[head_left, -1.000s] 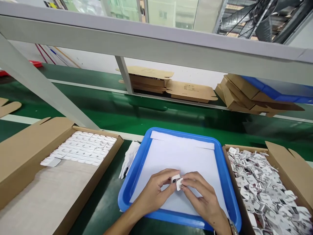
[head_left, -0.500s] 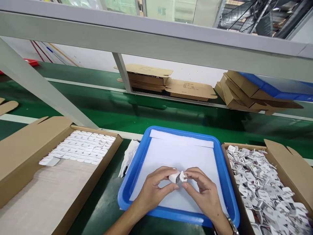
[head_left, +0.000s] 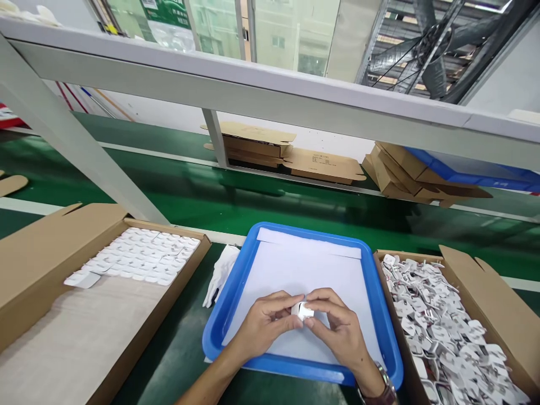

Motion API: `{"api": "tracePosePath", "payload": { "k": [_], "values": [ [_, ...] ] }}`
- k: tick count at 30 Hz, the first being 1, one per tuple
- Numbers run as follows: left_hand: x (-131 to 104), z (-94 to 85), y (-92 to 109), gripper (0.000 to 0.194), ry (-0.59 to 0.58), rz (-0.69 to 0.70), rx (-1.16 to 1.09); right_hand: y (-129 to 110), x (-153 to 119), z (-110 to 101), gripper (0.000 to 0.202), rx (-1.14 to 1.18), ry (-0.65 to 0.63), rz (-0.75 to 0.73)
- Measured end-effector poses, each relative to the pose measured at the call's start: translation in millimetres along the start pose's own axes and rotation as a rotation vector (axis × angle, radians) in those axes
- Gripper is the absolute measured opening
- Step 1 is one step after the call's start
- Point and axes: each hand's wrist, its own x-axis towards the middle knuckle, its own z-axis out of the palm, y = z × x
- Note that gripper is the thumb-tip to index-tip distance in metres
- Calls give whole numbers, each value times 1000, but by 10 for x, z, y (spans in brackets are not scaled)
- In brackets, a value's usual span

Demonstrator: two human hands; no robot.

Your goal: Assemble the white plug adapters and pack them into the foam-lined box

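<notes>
Over the blue tray [head_left: 307,373], my left hand [head_left: 264,326] pinches a white charger housing [head_left: 296,309] between thumb and fingers. From the other side, my right hand [head_left: 337,322] grips a white plug cap [head_left: 306,311]. Cap and housing meet between my fingertips; fingers partly cover both, and I cannot tell whether they are fully joined. White paper [head_left: 291,264] lines the tray beneath. To the right, a carton holds a heap of loose white plug parts [head_left: 442,320]. White pieces in neat rows [head_left: 143,253] fill the back of the left carton [head_left: 158,326].
A white glove [head_left: 221,274] lies between the left carton and the tray. Behind runs a green belt [head_left: 236,205], crossed by a grey frame [head_left: 270,95]. Flat cardboard boxes [head_left: 320,164] and a stack of cartons with a blue tray on top [head_left: 455,163] stand beyond it.
The plug cap, held apart from the housing before, now sits against it, its pins no longer showing. My right hand has moved left toward my left hand. The view has tilted up slightly.
</notes>
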Motion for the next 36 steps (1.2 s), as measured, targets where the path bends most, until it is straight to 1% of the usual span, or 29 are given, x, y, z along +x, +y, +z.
{"api": "tracePosePath", "payload": {
  "k": [4, 6, 7, 10, 11, 12, 15, 20, 22, 25, 28, 30, 34, 36],
  "values": [
    [-8, 16, 36, 38, -84, -6, -121, -10, 6, -29, 28, 53, -67, 11],
    [-14, 16, 39, 37, -92, 18, -118, -12, 7, -36, 23, 80, -78, 39],
    [-17, 16, 36, 37, -83, 36, -103, -11, 8, -34, 22, 113, -67, 77],
    [-26, 12, 24, 35, -58, 77, -67, 6, 7, -10, 39, 235, -19, 230],
    [-28, 12, 23, 34, -65, 83, -65, 13, 6, 0, 43, 253, -11, 258],
    [-28, 12, 25, 34, -75, 88, -63, 20, 6, 8, 42, 252, -7, 265],
    [-23, 17, 41, 35, -99, 109, -58, 31, -1, 18, 33, 194, 16, 240],
    [-24, 36, 32, 34, -114, 127, -79, 21, -20, 26, 29, 100, 37, 211],
    [-35, 46, 5, 33, -100, 117, -96, 21, -24, 33, 30, 66, 33, 201],
    [-58, 61, -48, 30, -47, 95, -101, 32, -27, 34, 31, 53, 20, 193],
    [-75, 75, -84, 25, -4, 81, -63, 42, -32, 22, 35, 99, -28, 189],
    [-81, 85, -93, 23, 5, 72, -51, 39, -37, 17, 35, 134, -41, 215],
    [-83, 112, -94, 23, 31, 82, -39, 23, -43, 27, 29, 125, 9, 274],
    [-78, 124, -86, 24, 26, 85, -20, 16, -38, 34, 29, 110, 24, 304]
  ]
}}
